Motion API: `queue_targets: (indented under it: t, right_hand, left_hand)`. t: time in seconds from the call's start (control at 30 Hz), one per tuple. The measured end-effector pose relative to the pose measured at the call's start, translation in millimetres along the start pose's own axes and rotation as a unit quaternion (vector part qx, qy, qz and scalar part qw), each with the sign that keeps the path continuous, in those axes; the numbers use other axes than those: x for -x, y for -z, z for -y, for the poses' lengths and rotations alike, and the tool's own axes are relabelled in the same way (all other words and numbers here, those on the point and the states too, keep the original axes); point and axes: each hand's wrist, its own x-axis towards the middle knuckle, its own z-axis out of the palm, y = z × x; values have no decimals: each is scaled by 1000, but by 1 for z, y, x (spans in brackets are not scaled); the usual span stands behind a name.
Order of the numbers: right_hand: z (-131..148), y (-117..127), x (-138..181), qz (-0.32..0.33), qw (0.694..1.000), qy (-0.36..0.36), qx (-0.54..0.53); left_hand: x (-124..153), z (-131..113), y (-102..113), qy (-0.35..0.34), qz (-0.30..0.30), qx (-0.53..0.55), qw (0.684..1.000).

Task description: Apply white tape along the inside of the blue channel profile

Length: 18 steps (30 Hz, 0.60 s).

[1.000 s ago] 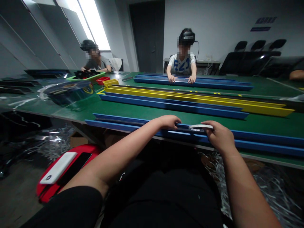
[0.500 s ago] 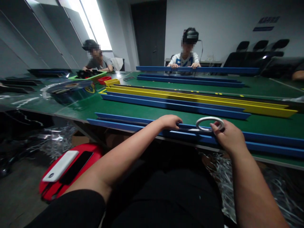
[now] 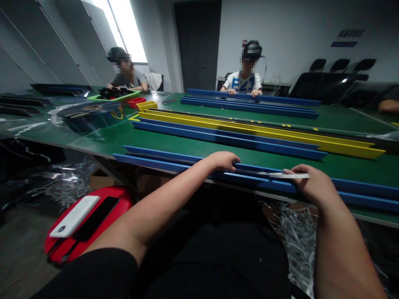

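In front of me a long blue U-shaped profile [image 3: 156, 162] lies along the near edge of the table. My left hand [image 3: 223, 161] is over its channel with fingers curled down into it; what the fingertips press or pinch is hidden. Farther right, my right hand [image 3: 314, 182] grips a narrow roll of white tape [image 3: 288, 176], seen nearly edge-on just above the profile. A thin pale strip appears to run from the roll toward my left hand along the channel.
Beyond lie another blue profile [image 3: 230, 139] and a yellow one [image 3: 343, 148]. Two co-workers sit across the green table [image 3: 174, 143], one touching a blue profile [image 3: 280, 98]. A wrapped roll [image 3: 93, 118], yellow bin [image 3: 146, 106] and red bin [image 3: 136, 102] stand left. A red stool [image 3: 121, 199] holds phone-like objects.
My right hand has moved right and slightly down, tilting the tape roll from an open ring to nearly edge-on. My left hand stays in place. The far co-worker's profile sits lower.
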Motion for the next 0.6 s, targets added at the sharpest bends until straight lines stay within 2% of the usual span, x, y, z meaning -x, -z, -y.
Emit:
queue_targets:
  t: [0.07, 0.23, 0.33, 0.47, 0.6]
  right_hand:
    - [-8, 2, -2, -7, 1000, -25, 2]
    - [-20, 3, -2, -32, 999, -29, 4]
    - [-21, 3, -1, -16, 997, -66, 37]
    - [-23, 2, 1, 13, 998, -49, 40]
    - [-28, -3, 1, 6, 997, -61, 39]
  left_hand:
    - [1, -1, 1, 3, -1, -1, 1000]
    - [4, -5, 4, 13, 2, -9, 1000]
    - [4, -7, 5, 24, 11, -10, 1000]
    - [5, -7, 5, 23, 9, -16, 1000]
    - [4, -6, 4, 22, 5, -17, 1000]
